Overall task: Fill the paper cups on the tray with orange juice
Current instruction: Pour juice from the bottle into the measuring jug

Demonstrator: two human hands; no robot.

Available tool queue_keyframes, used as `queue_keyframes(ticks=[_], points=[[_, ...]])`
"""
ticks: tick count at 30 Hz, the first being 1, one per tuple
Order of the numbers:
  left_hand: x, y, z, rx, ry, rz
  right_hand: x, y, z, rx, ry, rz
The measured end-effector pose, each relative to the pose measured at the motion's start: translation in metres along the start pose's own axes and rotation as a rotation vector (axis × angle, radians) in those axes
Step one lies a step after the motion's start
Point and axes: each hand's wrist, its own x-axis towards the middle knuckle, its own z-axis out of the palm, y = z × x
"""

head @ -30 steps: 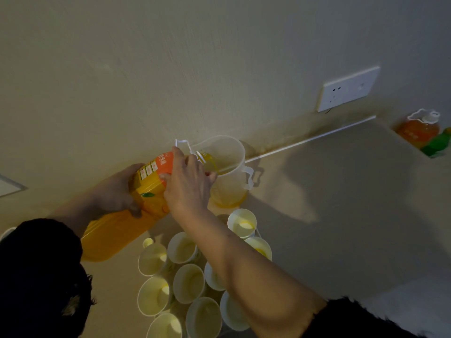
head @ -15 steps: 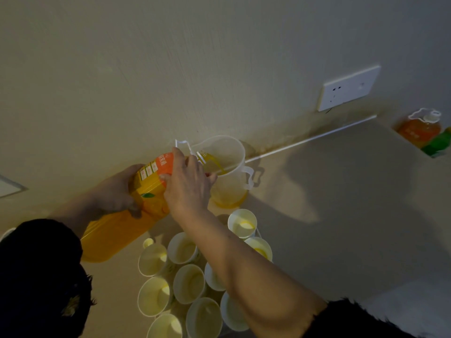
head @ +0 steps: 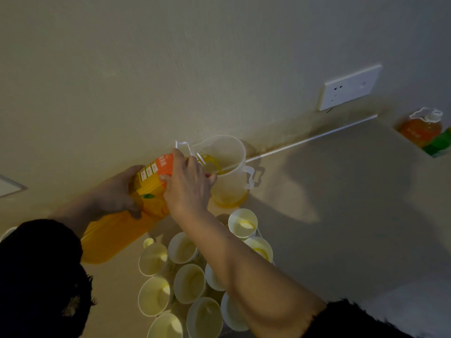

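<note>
Head view: we pour orange juice from bottle into pitcher.
Paper cups stand beside it; left hand grips the bottle's body, right hand its neck; a sudden gush could overshoot the rim.

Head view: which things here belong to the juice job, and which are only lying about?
In the job:
- juice bottle, tilted, held by the left hand and the right hand
- clear jug, taking the poured juice
- paper cups

Lying about:
- second bottle, far right
- green pack beside it
- wall socket
</note>
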Motion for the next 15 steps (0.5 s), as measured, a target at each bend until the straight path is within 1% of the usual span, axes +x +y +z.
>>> queue_keyframes(ticks=[15], points=[[0.0014, 0.0008, -0.0015, 0.003, -0.007, -0.008, -0.0002, 0.0000, 0.0002, 0.002, -0.015, 0.010]])
